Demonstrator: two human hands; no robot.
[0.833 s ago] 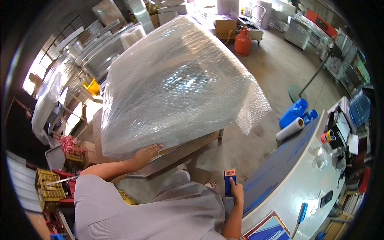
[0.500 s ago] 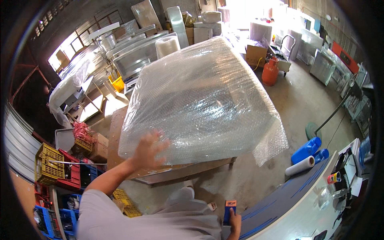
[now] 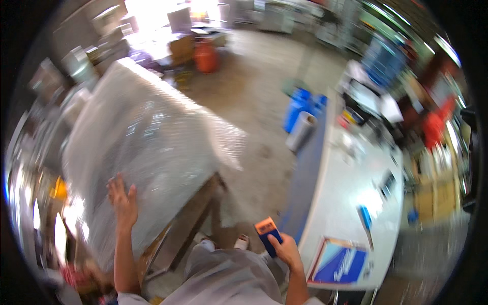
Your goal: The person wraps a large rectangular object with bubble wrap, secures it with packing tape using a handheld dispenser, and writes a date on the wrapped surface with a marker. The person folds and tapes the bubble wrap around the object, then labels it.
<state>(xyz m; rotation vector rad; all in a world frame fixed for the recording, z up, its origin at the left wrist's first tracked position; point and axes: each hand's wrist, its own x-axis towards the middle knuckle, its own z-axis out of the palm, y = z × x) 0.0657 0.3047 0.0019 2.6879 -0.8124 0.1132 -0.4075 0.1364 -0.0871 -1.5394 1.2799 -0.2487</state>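
A large, flat-topped bundle in clear bubble wrap (image 3: pixel 152 147) lies on a wooden-edged table (image 3: pixel 185 223) to my left. Over its near part is my left hand (image 3: pixel 123 201), fingers spread, holding nothing; whether the palm touches the wrap cannot be told. My right hand (image 3: pixel 287 251) grips a small blue box with an orange end (image 3: pixel 268 235) beside the white desk, thumb across its face. One loose corner of the wrap sticks out on the bundle's right side.
The white desk (image 3: pixel 351 188) on my right carries a blue-and-white printed folder (image 3: pixel 338 262), a blue-handled tool (image 3: pixel 365 217) and a phone-like dark object (image 3: pixel 388 184). Beyond stand a white roll (image 3: pixel 302 131), blue jugs (image 3: pixel 297 108) and an orange gas cylinder (image 3: pixel 205 56).
My view has swung right, so the bundle now sits farther left and more of the desk shows. The box has risen in my right hand; my left hand remains spread over the wrap.
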